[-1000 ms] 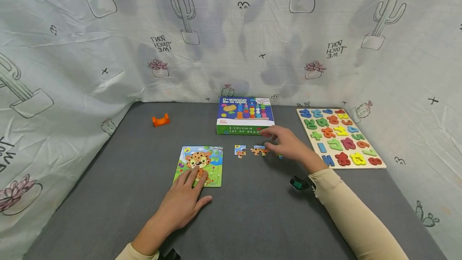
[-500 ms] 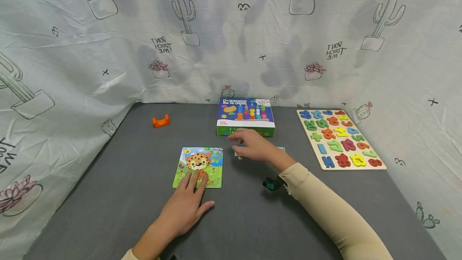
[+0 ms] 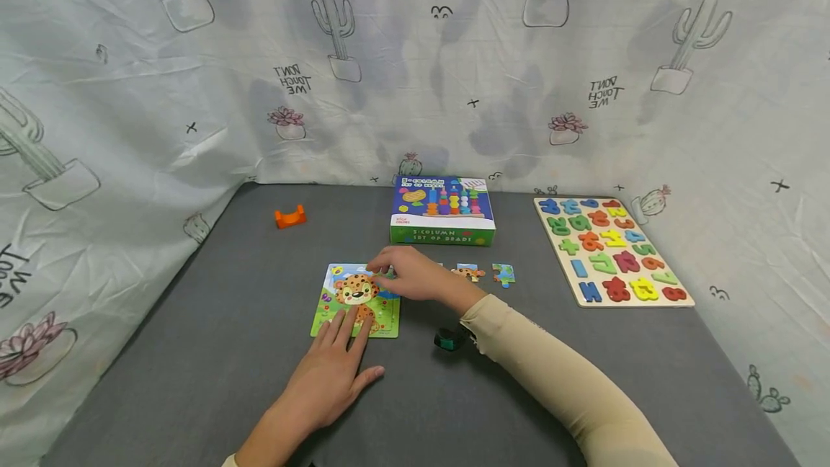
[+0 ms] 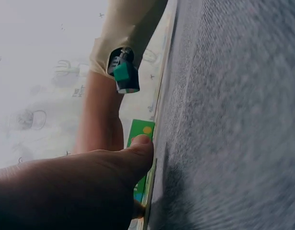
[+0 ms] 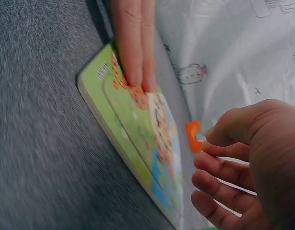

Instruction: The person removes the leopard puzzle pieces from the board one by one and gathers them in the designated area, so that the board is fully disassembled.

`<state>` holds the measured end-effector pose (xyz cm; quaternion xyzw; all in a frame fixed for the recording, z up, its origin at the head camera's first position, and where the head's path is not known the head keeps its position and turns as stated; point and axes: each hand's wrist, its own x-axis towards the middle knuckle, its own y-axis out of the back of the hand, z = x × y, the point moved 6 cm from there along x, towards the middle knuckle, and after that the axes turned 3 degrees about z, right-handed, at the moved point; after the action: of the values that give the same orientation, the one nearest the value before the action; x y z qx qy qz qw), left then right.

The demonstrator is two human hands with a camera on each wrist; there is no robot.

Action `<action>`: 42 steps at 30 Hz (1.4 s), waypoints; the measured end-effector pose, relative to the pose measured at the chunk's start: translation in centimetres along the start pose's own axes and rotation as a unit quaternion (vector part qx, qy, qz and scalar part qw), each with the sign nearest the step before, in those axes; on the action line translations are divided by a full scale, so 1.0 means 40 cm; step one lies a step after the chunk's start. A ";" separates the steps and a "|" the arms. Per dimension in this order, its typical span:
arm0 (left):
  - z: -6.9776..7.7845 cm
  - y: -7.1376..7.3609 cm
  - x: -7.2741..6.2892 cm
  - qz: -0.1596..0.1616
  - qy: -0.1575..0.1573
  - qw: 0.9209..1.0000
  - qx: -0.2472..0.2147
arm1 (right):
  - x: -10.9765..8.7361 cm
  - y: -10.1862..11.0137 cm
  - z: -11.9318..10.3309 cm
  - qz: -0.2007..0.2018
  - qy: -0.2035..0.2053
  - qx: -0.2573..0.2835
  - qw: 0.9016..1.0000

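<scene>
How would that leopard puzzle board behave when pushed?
The leopard puzzle board seems stiff, since its edge runs straight. Being low and flat, it would likely slide rather than tip, though the left hand resting on it may resist.

The left hand (image 3: 331, 373) lies low with its fingers straight and pointing ahead. Its thumb (image 3: 371, 377) sticks out to the side. The left arm (image 3: 275, 424) comes up from the bottom, with just a bit of tan sleeve (image 3: 230, 462) showing. The right hand (image 3: 415, 272) is farther forward, with its back facing up. Its fingers are softly bent and hold nothing that shows. The right arm (image 3: 558, 373) slants in from the lower right, and its sleeve stops near the wrist (image 3: 463, 298). The 2 hands are near each other but not touching.
</scene>
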<state>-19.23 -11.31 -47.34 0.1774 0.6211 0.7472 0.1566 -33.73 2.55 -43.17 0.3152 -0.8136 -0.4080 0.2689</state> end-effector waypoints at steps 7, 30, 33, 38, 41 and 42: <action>0.004 0.001 -0.009 -0.008 0.004 1.000 -0.018 | 0.029 -0.045 0.001 -0.007 0.001 -0.003 1.000; -0.007 -0.016 -0.013 -0.001 0.002 1.000 -0.015 | 0.062 -0.098 -0.004 0.000 -0.021 -0.015 1.000; -0.009 -0.018 -0.011 -0.004 0.005 1.000 -0.019 | 0.067 -0.101 -0.006 0.000 -0.027 -0.007 1.000; -0.008 -0.016 -0.010 0.000 0.002 1.000 -0.021 | 0.079 -0.105 -0.001 -0.010 -0.036 0.003 0.999; -0.007 -0.014 -0.010 0.001 0.001 1.000 -0.017 | 0.081 -0.106 0.000 -0.015 -0.039 0.010 0.999; -0.007 -0.015 -0.010 0.001 0.001 1.000 -0.016 | 0.080 -0.106 -0.001 -0.016 -0.041 0.012 0.999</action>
<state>-19.00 -11.63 -48.00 0.1742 0.6091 0.7574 0.1581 -34.56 -1.80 -46.07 0.3143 -0.8236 -0.4151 0.2249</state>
